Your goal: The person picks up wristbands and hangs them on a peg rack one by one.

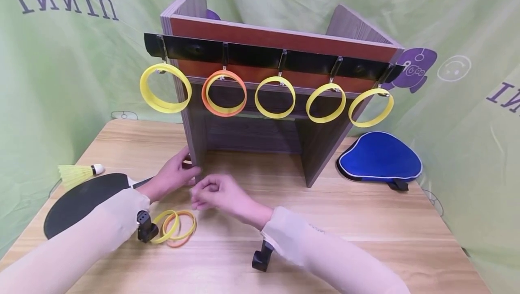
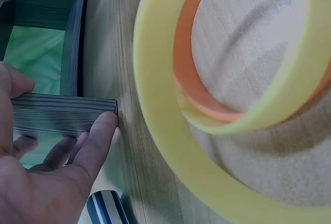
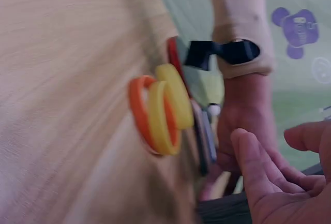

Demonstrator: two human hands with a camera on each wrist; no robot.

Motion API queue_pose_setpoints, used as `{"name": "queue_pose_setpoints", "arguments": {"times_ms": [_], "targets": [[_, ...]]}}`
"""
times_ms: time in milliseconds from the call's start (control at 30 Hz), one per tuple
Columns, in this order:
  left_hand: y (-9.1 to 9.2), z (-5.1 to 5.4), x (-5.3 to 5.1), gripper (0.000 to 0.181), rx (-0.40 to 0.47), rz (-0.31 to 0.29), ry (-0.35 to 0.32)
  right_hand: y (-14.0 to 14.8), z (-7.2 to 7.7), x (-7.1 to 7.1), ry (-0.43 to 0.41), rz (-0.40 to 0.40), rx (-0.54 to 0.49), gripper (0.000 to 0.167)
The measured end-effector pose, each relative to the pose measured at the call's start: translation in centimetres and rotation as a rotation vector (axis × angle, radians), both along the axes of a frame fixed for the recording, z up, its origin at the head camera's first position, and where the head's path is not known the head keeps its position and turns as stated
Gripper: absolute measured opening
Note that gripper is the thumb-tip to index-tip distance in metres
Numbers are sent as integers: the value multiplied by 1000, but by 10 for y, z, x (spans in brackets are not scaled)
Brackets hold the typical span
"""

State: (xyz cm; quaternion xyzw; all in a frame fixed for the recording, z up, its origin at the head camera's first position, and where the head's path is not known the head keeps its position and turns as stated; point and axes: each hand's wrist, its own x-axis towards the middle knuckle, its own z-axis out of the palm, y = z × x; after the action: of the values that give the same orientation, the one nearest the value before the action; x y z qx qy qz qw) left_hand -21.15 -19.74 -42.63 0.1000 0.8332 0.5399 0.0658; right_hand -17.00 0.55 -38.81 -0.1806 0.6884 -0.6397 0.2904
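Wood-grain stand (image 1: 253,72), upright on the tabletop (image 1: 365,221), gripped at its left panel (image 1: 195,127) between thumb and fingers of the left hand (image 1: 174,174), probably for steadying. Near that panel, right hand (image 1: 223,194) with thumb and fingers apart, pinching nothing visible. In front of the stand, loose yellow and orange rings (image 2: 155,100), seemingly within easy reach.

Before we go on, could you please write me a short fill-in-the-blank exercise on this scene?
The wooden stand is held by the person's ____ hand.
The pouch to the right in the head view is mainly ____.
The black bar carries ____ hooks.
The hanging orange ring shares its hook with a ____ ring.
Missing words: left; blue; five; yellow.
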Motion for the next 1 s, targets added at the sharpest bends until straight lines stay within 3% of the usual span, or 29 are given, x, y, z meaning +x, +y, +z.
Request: {"name": "queue_pose_setpoints", "arguments": {"times_ms": [167, 333, 767, 1000], "targets": [[1, -1, -2, 67, 0, 2, -13, -10, -19, 6, -52, 38, 47, 16], [2, -3, -2, 67, 8, 16, -28, -16, -27, 14, -75, 32, 103, 13], [2, 3, -1, 67, 6, 19, -33, -36, -22, 7, 64, 103, 312, 14], [2, 4, 1, 66, -2, 15, -23, -44, -24, 6, 3, 139, 299, 14]]}}
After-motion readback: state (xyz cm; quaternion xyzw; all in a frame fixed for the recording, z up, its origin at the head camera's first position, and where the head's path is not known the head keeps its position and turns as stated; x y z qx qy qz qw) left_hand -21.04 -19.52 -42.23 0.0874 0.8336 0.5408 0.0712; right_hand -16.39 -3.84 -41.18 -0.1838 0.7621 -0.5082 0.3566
